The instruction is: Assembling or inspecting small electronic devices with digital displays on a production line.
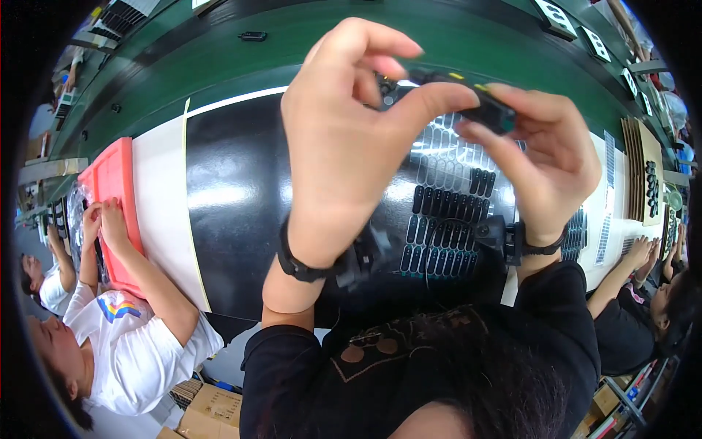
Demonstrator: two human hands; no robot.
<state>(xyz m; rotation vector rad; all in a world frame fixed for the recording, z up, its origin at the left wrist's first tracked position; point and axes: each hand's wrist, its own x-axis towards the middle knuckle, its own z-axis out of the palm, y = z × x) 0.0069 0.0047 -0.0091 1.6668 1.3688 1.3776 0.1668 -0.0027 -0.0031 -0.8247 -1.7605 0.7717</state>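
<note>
Raised over the black work mat (pixel 234 168), my two hands meet at a small black device (pixel 493 111) with a yellow mark on its upper edge. My right hand (pixel 552 154) pinches its right end between thumb and fingers. The thumb of my left hand (pixel 344 117) presses along it, and the left index finger is bent above; the part behind the left fingers is hidden and somewhat blurred. Below my hands lies a sheet of oval black stickers (pixel 442 234), with several clear, vacant oval spaces in its upper rows.
A green conveyor belt (pixel 197 55) runs along the far side, carrying another small black device (pixel 252 36). On the left, a co-worker in a white shirt reaches over a red tray (pixel 121 172). At right, another person works near brown cardboard sheets (pixel 643 172) and further sticker strips.
</note>
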